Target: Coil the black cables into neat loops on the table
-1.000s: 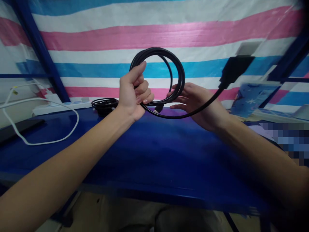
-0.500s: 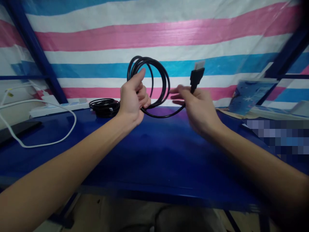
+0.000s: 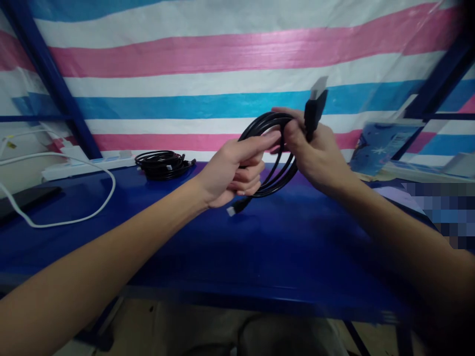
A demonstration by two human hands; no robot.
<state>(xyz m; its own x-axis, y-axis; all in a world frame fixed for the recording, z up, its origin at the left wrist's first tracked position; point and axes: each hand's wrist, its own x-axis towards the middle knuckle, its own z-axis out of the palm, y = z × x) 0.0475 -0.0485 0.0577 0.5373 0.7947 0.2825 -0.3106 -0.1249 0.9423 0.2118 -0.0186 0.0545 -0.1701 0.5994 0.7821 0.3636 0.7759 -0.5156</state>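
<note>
A black HDMI cable (image 3: pixel 276 187), wound into a loose coil, is held above the blue table between both hands. My left hand (image 3: pixel 241 168) is closed around the coil's left side, its thumb pointing right along the loops. Gripping the coil's upper right is my right hand (image 3: pixel 315 153), with its thumb pressed over the strands. One plug (image 3: pixel 314 110) with a pale cap sticks up beyond the right hand. The other plug (image 3: pixel 239 206), also pale-tipped, hangs below the left hand. Some of the fingers behind the coil are hidden.
Another coiled black cable (image 3: pixel 163 168) lies on the table (image 3: pixel 237 262) to the left. A white cable (image 3: pixel 74 223), a power strip (image 3: pixel 89 165) and a dark flat device (image 3: pixel 29 200) sit farther left. At the right stands a blue packet (image 3: pixel 384 148).
My left hand has moved right with the coil, and my right hand now grips the loops too. The lower plug has come into view beneath my left hand.
</note>
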